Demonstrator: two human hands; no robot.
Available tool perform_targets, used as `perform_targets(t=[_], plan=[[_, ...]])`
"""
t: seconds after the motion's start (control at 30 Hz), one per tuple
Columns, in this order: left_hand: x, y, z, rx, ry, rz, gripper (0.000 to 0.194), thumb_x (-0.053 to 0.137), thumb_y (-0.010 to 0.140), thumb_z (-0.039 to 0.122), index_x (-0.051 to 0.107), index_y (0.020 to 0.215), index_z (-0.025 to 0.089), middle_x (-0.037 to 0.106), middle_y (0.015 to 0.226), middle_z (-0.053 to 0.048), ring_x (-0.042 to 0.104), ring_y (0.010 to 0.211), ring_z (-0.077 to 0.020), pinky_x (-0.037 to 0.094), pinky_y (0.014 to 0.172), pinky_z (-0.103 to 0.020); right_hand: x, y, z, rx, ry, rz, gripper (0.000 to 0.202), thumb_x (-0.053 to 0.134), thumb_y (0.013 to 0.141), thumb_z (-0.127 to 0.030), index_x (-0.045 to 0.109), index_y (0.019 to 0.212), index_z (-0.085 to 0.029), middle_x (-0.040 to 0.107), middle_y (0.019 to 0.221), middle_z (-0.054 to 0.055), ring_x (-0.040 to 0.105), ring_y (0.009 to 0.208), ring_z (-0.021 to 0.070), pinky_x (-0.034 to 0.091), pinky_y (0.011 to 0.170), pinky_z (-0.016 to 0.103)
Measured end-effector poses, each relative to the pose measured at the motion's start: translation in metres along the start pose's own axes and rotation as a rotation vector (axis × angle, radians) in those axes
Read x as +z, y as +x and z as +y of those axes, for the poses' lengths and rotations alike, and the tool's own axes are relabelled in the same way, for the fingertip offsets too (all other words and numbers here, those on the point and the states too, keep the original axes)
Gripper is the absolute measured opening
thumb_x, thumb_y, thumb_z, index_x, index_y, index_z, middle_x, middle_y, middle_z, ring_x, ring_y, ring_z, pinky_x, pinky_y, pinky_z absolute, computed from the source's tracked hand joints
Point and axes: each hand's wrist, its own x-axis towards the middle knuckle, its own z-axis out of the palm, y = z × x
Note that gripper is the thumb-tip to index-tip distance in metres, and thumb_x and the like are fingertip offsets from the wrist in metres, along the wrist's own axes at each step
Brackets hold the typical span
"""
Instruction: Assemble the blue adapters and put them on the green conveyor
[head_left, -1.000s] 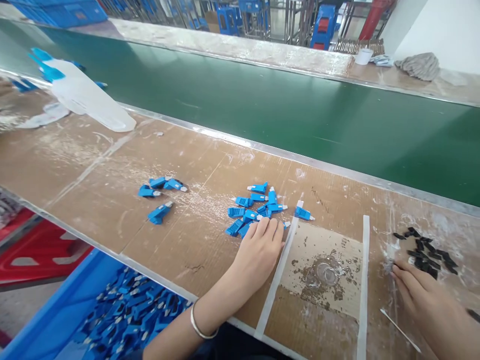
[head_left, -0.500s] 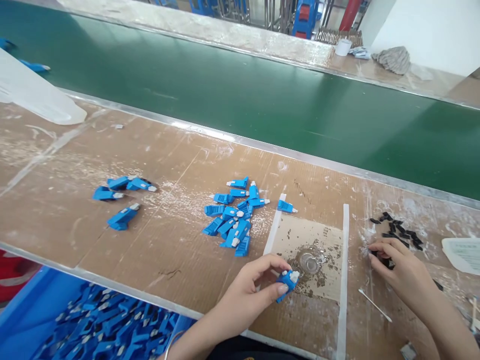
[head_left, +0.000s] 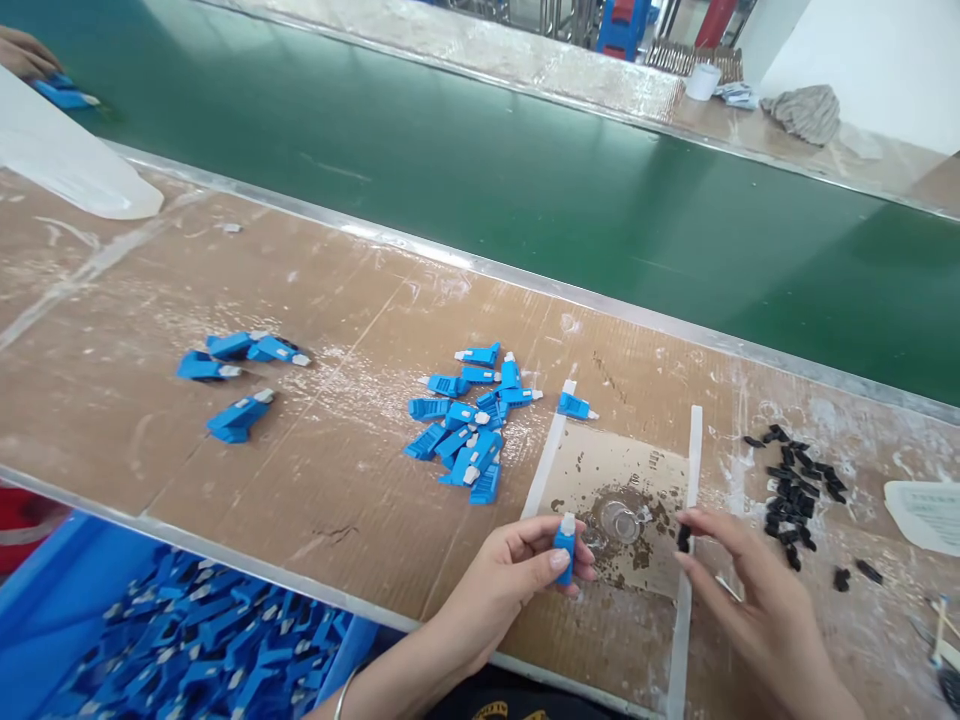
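Note:
My left hand (head_left: 525,565) pinches a blue plastic part (head_left: 565,553) with its pale tip pointing up, near the lower left of a taped cardboard patch (head_left: 592,455). Between thumb and fingers of my right hand (head_left: 750,590) is a small black piece (head_left: 684,537), held over the patch's right tape strip. A small clear round dish (head_left: 622,520) sits on the wet-spotted patch between my hands. Several loose black pieces (head_left: 791,495) lie scattered to the right. Left of the patch is a heap of blue parts (head_left: 461,425), and one more blue part (head_left: 575,406) rests at its top left corner.
A smaller group of blue parts (head_left: 240,415) lies farther left. Below the table edge, a blue bin (head_left: 45,630) holds many more. Behind the table runs a green conveyor belt (head_left: 450,170). Another person's hand (head_left: 26,55) touches blue parts at the belt's far left.
My right hand has come left from the black pieces with one in its fingers. My left hand has turned the blue part upright. Another person's hand has appeared at the upper left.

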Motion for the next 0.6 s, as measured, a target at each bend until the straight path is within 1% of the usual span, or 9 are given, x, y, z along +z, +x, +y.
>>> perform_targets(t=[0.1, 0.2, 0.3, 0.43, 0.5, 0.6], plan=[[0.001, -0.001, -0.001, 0.000, -0.011, -0.007, 0.042, 0.089, 0.064, 0.041, 0.076, 0.095, 0.015, 0.075, 0.088, -0.008, 0.070, 0.085, -0.0211, 0.050, 0.071, -0.027, 0.015, 0.005, -0.017, -0.049, 0.102, -0.025, 0.029, 0.052, 0.100, -0.026, 0.053, 0.128, -0.023, 0.072, 0.110, 0.006, 0.070, 0.103, 0.0208, 0.060, 0.087, 0.032], [0.001, -0.001, -0.003, 0.006, -0.028, -0.028, 0.042, 0.088, 0.065, 0.041, 0.077, 0.097, 0.016, 0.075, 0.092, -0.009, 0.070, 0.088, -0.0226, 0.051, 0.072, -0.028, 0.023, 0.010, -0.021, -0.061, 0.142, -0.027, 0.032, 0.052, 0.100, -0.024, 0.050, 0.132, -0.023, 0.071, 0.109, 0.007, 0.071, 0.100, 0.0213, 0.061, 0.086, 0.034], [0.000, 0.000, -0.005, 0.023, -0.028, -0.058, 0.039, 0.088, 0.067, 0.040, 0.078, 0.096, 0.017, 0.073, 0.093, -0.008, 0.070, 0.088, -0.0221, 0.052, 0.070, -0.026, 0.024, 0.012, -0.021, -0.055, 0.125, -0.024, 0.032, 0.051, 0.100, -0.026, 0.050, 0.132, -0.022, 0.072, 0.108, 0.008, 0.071, 0.101, 0.0219, 0.062, 0.086, 0.035], [0.000, 0.003, -0.006, 0.083, 0.011, -0.085, 0.035, 0.086, 0.069, 0.041, 0.079, 0.094, 0.019, 0.067, 0.093, -0.004, 0.069, 0.086, -0.0210, 0.051, 0.065, -0.024, 0.025, 0.013, -0.021, -0.069, 0.097, -0.048, 0.032, 0.050, 0.101, -0.027, 0.050, 0.132, -0.022, 0.072, 0.109, 0.008, 0.071, 0.101, 0.0222, 0.061, 0.086, 0.035], [0.001, 0.003, -0.006, 0.115, 0.035, -0.098, 0.035, 0.084, 0.071, 0.044, 0.079, 0.095, 0.019, 0.065, 0.091, -0.004, 0.069, 0.084, -0.0203, 0.051, 0.064, -0.024, 0.026, 0.012, -0.021, -0.058, 0.092, -0.064, 0.031, 0.050, 0.101, -0.026, 0.050, 0.132, -0.023, 0.071, 0.110, 0.008, 0.070, 0.103, 0.0225, 0.061, 0.088, 0.036], [0.003, 0.003, -0.007, 0.133, 0.046, -0.117, 0.039, 0.080, 0.075, 0.048, 0.078, 0.101, 0.019, 0.067, 0.091, -0.005, 0.067, 0.082, -0.0192, 0.051, 0.065, -0.026, 0.027, 0.009, -0.021, -0.025, 0.102, -0.074, 0.030, 0.050, 0.101, -0.026, 0.053, 0.131, -0.024, 0.070, 0.112, 0.008, 0.069, 0.106, 0.0237, 0.060, 0.090, 0.038]])
